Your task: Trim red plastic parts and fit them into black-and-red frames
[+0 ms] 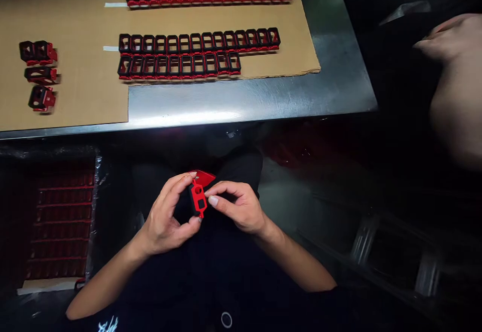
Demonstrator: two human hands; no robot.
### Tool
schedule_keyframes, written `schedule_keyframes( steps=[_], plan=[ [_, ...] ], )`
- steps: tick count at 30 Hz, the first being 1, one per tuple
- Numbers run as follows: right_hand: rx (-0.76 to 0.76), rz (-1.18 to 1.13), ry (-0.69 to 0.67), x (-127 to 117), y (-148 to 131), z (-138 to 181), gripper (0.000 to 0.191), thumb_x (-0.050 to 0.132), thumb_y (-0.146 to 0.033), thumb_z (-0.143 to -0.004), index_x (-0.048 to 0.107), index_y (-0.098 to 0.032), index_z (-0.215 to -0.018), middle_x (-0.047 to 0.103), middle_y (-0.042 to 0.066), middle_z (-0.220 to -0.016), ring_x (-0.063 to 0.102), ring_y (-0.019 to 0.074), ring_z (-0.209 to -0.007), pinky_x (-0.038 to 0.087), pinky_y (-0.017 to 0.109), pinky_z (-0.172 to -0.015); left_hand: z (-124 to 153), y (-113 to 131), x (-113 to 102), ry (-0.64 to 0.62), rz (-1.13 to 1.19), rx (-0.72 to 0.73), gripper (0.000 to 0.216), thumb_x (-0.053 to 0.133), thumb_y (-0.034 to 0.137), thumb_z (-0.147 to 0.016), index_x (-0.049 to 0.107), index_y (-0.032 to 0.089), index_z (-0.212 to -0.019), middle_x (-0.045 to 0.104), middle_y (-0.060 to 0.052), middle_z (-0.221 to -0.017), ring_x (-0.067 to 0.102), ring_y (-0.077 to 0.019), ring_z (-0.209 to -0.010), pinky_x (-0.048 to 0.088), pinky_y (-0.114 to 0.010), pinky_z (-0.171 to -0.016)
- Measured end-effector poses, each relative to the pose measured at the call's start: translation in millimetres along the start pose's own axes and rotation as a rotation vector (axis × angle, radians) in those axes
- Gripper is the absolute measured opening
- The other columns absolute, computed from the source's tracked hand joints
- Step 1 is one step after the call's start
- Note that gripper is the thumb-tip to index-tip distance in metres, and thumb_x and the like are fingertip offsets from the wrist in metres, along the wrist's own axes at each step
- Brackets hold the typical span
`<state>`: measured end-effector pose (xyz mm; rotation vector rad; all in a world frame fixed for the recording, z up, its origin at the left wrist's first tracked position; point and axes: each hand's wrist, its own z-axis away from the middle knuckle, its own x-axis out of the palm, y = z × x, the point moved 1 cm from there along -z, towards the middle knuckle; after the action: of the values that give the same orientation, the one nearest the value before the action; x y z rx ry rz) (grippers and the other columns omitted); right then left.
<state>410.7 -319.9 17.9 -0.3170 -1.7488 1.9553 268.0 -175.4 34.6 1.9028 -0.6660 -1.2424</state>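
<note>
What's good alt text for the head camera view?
A left hand holds a small red-and-black part, the right hand at its edge; beyond, rows of similar parts sit on cardboard atop a metal table.

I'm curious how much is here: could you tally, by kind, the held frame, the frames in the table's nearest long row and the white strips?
Red-and-black frame in the left hand: 1
Frames in nearest long row: 10
White strips: 2
Total: 13
</note>
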Motion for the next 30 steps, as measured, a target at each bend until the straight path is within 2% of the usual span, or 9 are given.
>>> schedule_keyframes(
  steps=[6, 13, 22, 30],
  plan=[
    [0.112, -0.057, -0.015, 3.5, 12.7, 0.9, 0.019, 0.073, -0.037, -0.088, 0.078, -0.019, -0.092, 0.075, 0.003, -0.083, 0.067, 0.0157, -0.074, 0.053, 0.029, -0.072, 3.4, 1.9, -2.1, -0.07, -0.023, -0.147, 0.08, 0.067, 0.013, -0.078, 0.038, 0.028, -0.151, 0.053, -0.012, -0.14, 0.055, -0.0298, -0.129, 0.051, -0.048, -0.108],
    [0.151, -0.099, -0.036, 4.7, 16.4, 1.6, 0.02, 0.074, -0.038, -0.087, 0.077, -0.019, -0.092, 0.071, 0.001, -0.078, 0.06, 0.013, -0.067, 0.048, 0.026, -0.066, 4.3, 2.2, -5.2, -0.112, -0.02, -0.212, 0.075, 0.071, 0.02, -0.079, 0.042, 0.029, -0.147, 0.055, -0.01, -0.137, 0.058, -0.0289, -0.125, 0.054, -0.042, -0.105],
    [0.149, -0.129, -0.029, 4.5, 15.1, 0.9, 0.015, 0.073, -0.033, -0.087, 0.076, -0.018, -0.091, 0.068, 0.0, -0.076, 0.055, 0.0112, -0.065, 0.044, 0.025, -0.065, 4.0, -2.9, -2.1, -0.103, -0.06, -0.072, 0.077, 0.066, 0.012, -0.082, 0.035, 0.026, -0.151, 0.05, -0.015, -0.144, 0.053, -0.0291, -0.133, 0.05, -0.05, -0.11],
    [0.159, -0.114, -0.04, 5.4, 9.7, 0.6, 0.013, 0.073, -0.031, -0.087, 0.076, -0.018, -0.089, 0.067, 0.0, -0.074, 0.055, 0.0111, -0.065, 0.044, 0.025, -0.064, 4.8, -5.9, 0.0, -0.099, -0.005, -0.029, 0.074, 0.064, 0.008, -0.083, 0.035, 0.019, -0.15, 0.048, -0.017, -0.149, 0.051, -0.0266, -0.136, 0.049, -0.047, -0.113]
  ],
)
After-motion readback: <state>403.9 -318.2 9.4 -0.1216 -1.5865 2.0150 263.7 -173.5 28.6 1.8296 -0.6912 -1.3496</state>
